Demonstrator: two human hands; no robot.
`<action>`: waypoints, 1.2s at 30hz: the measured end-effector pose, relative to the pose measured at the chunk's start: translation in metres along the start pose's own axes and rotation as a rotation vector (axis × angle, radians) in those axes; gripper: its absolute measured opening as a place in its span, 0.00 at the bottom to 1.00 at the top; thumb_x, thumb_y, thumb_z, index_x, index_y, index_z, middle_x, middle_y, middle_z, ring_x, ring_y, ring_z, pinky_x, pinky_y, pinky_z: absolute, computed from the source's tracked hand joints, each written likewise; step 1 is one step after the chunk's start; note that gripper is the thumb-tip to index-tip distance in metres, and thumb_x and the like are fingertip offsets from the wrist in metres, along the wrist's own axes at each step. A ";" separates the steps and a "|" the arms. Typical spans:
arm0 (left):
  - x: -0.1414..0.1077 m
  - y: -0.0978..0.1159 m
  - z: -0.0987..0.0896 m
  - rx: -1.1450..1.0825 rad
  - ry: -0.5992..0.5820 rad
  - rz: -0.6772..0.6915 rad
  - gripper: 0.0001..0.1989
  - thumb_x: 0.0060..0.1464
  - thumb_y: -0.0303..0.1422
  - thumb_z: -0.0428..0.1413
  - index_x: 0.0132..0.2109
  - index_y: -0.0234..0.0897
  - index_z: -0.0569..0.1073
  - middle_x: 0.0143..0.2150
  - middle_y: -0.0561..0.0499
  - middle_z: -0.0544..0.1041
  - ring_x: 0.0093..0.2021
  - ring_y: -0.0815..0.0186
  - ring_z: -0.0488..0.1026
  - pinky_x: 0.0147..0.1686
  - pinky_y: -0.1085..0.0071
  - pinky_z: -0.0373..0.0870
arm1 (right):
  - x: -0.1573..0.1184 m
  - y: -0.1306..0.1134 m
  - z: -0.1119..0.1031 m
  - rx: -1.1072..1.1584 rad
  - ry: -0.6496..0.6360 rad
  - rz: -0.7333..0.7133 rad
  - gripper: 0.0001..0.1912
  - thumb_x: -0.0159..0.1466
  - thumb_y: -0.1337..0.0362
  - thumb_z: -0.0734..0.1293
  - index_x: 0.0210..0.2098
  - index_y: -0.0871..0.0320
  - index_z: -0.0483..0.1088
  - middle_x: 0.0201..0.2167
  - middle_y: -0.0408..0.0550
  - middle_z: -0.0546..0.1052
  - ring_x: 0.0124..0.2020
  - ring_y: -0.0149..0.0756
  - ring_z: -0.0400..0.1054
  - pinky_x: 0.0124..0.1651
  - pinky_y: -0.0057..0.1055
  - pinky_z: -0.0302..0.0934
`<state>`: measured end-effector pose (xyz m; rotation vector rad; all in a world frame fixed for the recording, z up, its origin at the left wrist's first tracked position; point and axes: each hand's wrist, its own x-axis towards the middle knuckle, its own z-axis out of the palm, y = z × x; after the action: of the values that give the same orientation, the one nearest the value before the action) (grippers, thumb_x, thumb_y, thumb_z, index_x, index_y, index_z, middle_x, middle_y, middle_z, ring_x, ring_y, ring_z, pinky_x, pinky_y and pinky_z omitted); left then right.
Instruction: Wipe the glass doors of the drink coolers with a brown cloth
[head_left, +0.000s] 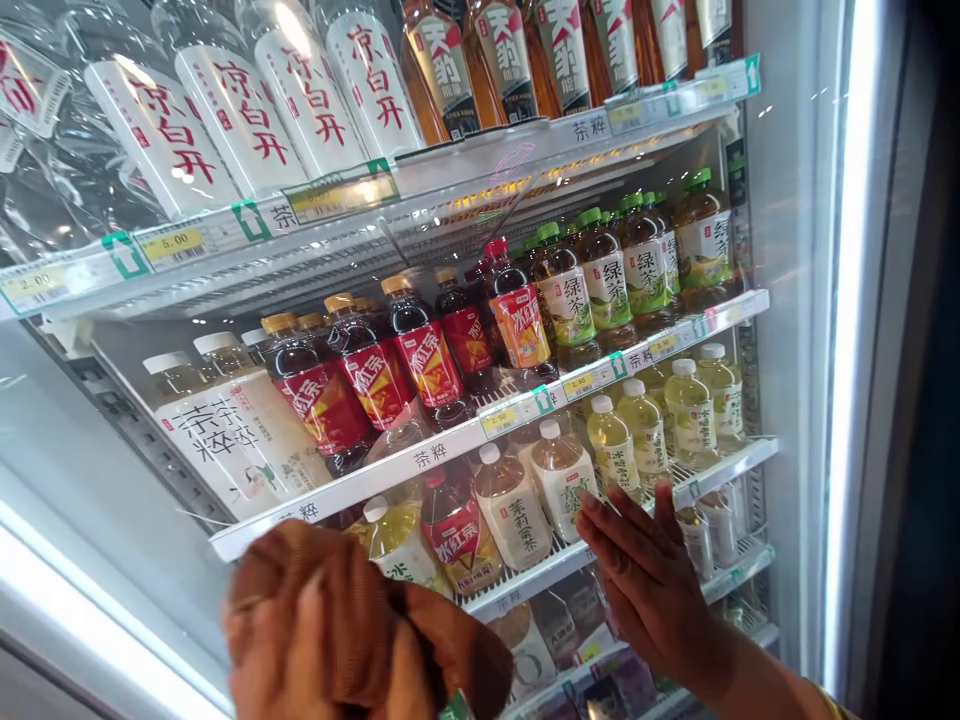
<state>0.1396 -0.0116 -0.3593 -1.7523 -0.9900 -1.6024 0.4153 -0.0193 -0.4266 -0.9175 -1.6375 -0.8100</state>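
At the bottom left, my left hand (300,660) is closed around a soft-looking brown item (349,600), blurred and partly hidden by the fingers. My right hand (652,590) is raised at the lower right, empty, its fingers stretched out and close together. Its fingertips overlap the view of a white-labelled bottle (564,475) and the lower shelf edge (562,572); contact cannot be made out. Above the hands, bottles with red labels (427,362) and green-capped bottles (604,285) stand on the middle shelf.
A lit drinks cooler fills the view. Large clear bottles (244,120) and amber bottles (559,60) line the top shelf. The price-tagged middle shelf edge (420,462) slants across. A bright light strip (847,300) runs down the right side. Faint reflections show over the shelves.
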 end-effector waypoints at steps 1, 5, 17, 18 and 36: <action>-0.007 0.011 0.006 0.020 -0.010 0.035 0.43 0.54 0.25 0.66 0.74 0.46 0.64 0.73 0.43 0.67 0.75 0.41 0.61 0.76 0.35 0.53 | 0.003 -0.001 0.001 0.001 -0.001 -0.002 0.36 0.69 0.77 0.62 0.75 0.62 0.55 0.65 0.53 0.76 0.80 0.41 0.48 0.82 0.58 0.27; -0.041 0.057 0.036 -0.031 -0.164 0.221 0.39 0.59 0.17 0.60 0.72 0.52 0.68 0.70 0.49 0.73 0.76 0.52 0.60 0.77 0.51 0.57 | 0.019 -0.005 0.001 0.030 0.030 0.005 0.34 0.70 0.77 0.61 0.74 0.62 0.58 0.67 0.53 0.75 0.80 0.43 0.48 0.81 0.63 0.23; 0.010 0.065 0.036 0.012 -0.066 0.216 0.40 0.61 0.23 0.62 0.76 0.49 0.61 0.75 0.46 0.67 0.78 0.44 0.57 0.77 0.38 0.54 | 0.105 0.007 -0.014 0.109 0.140 -0.044 0.24 0.70 0.75 0.61 0.65 0.62 0.70 0.69 0.52 0.72 0.78 0.39 0.52 0.82 0.49 0.36; 0.002 0.069 0.042 -0.032 -0.144 0.275 0.39 0.62 0.22 0.60 0.76 0.49 0.61 0.75 0.46 0.67 0.78 0.45 0.55 0.77 0.39 0.52 | 0.105 0.008 -0.012 0.092 0.125 -0.050 0.25 0.71 0.75 0.60 0.66 0.62 0.69 0.69 0.52 0.72 0.78 0.39 0.51 0.82 0.48 0.36; 0.009 0.072 0.049 -0.025 -0.121 0.266 0.47 0.56 0.16 0.62 0.77 0.51 0.58 0.78 0.50 0.62 0.79 0.47 0.53 0.79 0.46 0.51 | 0.095 0.010 -0.011 0.055 0.090 -0.104 0.26 0.71 0.74 0.58 0.66 0.66 0.68 0.71 0.52 0.70 0.79 0.41 0.49 0.82 0.48 0.39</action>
<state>0.2266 -0.0117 -0.3516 -1.9260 -0.7549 -1.3611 0.4138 -0.0079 -0.3308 -0.7519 -1.6307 -0.8612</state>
